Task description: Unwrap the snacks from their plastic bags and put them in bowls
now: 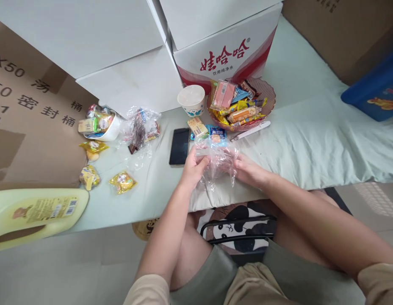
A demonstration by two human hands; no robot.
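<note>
Well left of the translucent pink ribbed bowl [269,92], which is piled with wrapped snacks, a white rounded cup [114,130] filled with small packets sits on the pale green cloth [311,142]. Nearer the bowl, still on its left, lies a flat black phone [179,147]. Just in front of the bowl's left side is the clear, crinkled plastic bag [218,164], between the two hands; what, if anything, it contains is too blurred to tell. Handling it well probably means a steady hold at the left end, light, even tension across the thin film, and small movements at the right end, since a sharp tug could split it. The small blue shiny packet [217,134] beside the bowl's front left is close enough to get nudged.

The left hand [195,166], front-left of the bowl, is mostly closed, its thumb pressed over the film, pinching the bag; its forearm rises steeply. The right hand [250,170], in front of the bowl, has its fingers bent in on the bag's right edge, fingertips partly hidden; its forearm slants in from the lower right.
</note>
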